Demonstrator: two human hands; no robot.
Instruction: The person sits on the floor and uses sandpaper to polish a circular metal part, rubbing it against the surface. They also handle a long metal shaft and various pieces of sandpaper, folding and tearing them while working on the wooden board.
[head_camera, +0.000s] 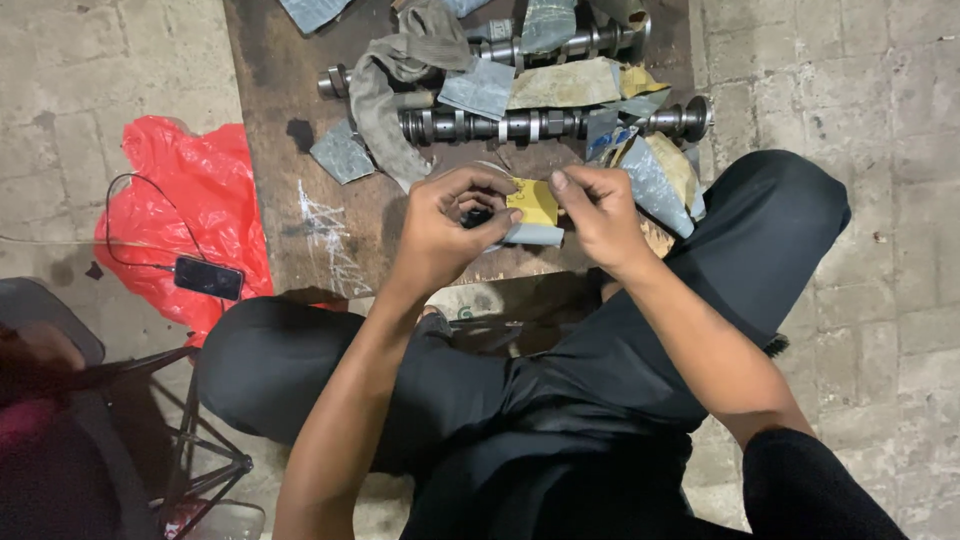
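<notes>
My left hand grips a small dark metal part wrapped in a strip of sandpaper, yellow on its back and grey on its face. My right hand pinches the right side of that same strip. Both hands hover over the near edge of a dark wooden board. Just beyond them a metal camshaft lies across the board, and a second camshaft lies further back.
Several torn sandpaper pieces and a grey rag lie around the shafts. A red plastic bag with a phone and cable sits at the left. A metal stool frame stands at lower left. My black-trousered knees flank the board.
</notes>
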